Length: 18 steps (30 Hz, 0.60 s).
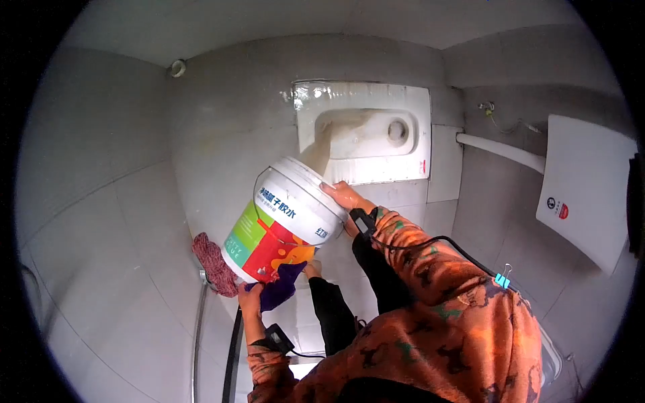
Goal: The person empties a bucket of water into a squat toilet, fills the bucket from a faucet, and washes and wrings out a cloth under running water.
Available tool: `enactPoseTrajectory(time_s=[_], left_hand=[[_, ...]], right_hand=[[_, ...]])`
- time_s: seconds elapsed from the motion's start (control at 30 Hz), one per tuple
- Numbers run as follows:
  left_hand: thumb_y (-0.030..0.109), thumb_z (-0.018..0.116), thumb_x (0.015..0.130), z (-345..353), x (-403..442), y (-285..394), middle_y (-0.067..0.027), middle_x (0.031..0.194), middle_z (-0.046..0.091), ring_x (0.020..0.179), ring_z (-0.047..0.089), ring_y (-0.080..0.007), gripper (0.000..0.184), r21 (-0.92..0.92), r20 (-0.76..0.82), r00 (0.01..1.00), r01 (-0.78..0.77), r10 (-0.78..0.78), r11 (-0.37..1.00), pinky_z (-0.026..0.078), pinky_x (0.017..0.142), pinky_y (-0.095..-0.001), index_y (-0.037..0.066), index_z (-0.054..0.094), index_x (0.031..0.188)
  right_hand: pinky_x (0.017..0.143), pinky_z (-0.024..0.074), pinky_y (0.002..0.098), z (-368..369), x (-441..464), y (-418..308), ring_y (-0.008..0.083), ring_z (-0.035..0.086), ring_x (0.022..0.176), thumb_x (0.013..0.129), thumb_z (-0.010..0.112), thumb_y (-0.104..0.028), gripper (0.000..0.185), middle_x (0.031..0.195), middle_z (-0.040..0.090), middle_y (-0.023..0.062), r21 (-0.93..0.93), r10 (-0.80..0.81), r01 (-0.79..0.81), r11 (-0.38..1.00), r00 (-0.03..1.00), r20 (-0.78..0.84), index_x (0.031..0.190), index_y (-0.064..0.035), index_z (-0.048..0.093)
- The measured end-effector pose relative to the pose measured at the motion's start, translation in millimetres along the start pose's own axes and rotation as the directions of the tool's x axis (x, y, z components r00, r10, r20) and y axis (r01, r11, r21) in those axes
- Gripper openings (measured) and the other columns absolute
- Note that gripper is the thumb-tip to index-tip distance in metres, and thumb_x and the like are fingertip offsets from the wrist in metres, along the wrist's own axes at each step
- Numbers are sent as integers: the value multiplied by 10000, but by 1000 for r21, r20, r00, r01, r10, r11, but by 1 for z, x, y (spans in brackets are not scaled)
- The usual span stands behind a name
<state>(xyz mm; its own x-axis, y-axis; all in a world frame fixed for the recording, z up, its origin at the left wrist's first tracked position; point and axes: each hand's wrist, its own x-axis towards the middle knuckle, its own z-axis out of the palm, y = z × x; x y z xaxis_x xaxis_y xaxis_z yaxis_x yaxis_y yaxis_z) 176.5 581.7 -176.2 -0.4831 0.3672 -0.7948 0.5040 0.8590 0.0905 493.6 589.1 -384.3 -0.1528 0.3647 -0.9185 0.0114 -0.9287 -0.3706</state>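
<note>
A large white bucket (285,218) with a green and red label is tilted over the white squat toilet (420,144), and murky water (318,153) runs from its mouth into the basin. My right hand (346,196) grips the bucket's rim, its fingers bent over the edge. At the bucket's bottom, my left hand (250,299) is closed on the base together with a purple cloth (283,287). A reddish knitted cloth (213,264) lies beside the bottom, left of the bucket. The wire handle hangs across the bucket's side.
A white pipe (500,149) runs along the right wall to a white cistern (584,188). A small tap (486,107) is on that wall. At lower left stand a metal rail (199,329) and a dark edge (232,356). My feet are below the bucket.
</note>
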Motion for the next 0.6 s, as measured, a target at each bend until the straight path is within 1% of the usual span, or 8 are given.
enactPoseTrajectory(time_s=[0.07,0.13,0.23,0.37,0.47,0.53,0.57,0.6], left_hand=[[111,646,607,11,-17,23,-106,869,575,771,536,-181,381,7,7,1000,-9,9,1000,422,707,-279,-41,519,933],[113,635,608,26,-40,69,-139,851,576,776,545,-207,369,169,-28,993,-110,116,979,420,713,-292,-40,513,921],[115,627,601,42,-36,76,-173,822,571,778,553,-262,370,264,-10,969,-236,248,935,420,723,-320,-35,504,916],[114,624,592,58,-67,148,-188,826,564,795,548,-306,395,396,58,971,-234,230,888,413,748,-342,-32,490,934],[113,625,595,31,-70,107,-177,839,560,802,543,-304,424,414,32,942,-317,335,853,410,760,-345,-28,479,968],[115,618,601,-11,-59,39,-179,871,559,814,545,-300,431,375,-35,919,-351,392,858,411,760,-340,-22,476,984],[118,613,601,-39,-57,7,-177,882,564,826,547,-285,441,286,-52,946,-292,319,913,415,758,-338,-23,477,996],[111,610,593,-69,-58,-22,-174,884,568,822,547,-270,450,280,-86,977,-166,197,946,418,757,-347,-37,475,995]], right_hand=[[677,448,297,-15,9,12,213,587,726,750,490,-580,649,738,612,177,38,9,-8,999,1000,-26,807,51,629],[665,451,278,-34,17,16,215,590,695,747,500,-576,642,748,618,166,262,29,-33,965,999,16,810,50,631],[667,453,266,-66,23,18,207,593,672,779,470,-555,631,757,621,157,316,67,-62,947,998,-5,846,53,627],[705,453,278,-77,7,31,226,598,722,803,437,-542,628,810,617,175,465,93,-64,883,995,-40,909,52,610],[745,451,286,-45,-1,57,231,591,805,793,479,-530,628,905,607,170,506,92,-86,859,996,12,985,60,578],[785,439,322,-2,-24,60,245,577,859,774,501,-541,641,953,593,180,361,108,-167,917,978,178,1022,46,562],[809,428,345,20,-66,19,253,556,912,756,547,-517,635,1000,576,182,279,172,-224,934,965,199,1074,33,532],[805,428,332,59,-61,48,236,551,913,707,640,-451,625,1008,576,169,350,-15,-100,931,950,312,1104,15,515]])
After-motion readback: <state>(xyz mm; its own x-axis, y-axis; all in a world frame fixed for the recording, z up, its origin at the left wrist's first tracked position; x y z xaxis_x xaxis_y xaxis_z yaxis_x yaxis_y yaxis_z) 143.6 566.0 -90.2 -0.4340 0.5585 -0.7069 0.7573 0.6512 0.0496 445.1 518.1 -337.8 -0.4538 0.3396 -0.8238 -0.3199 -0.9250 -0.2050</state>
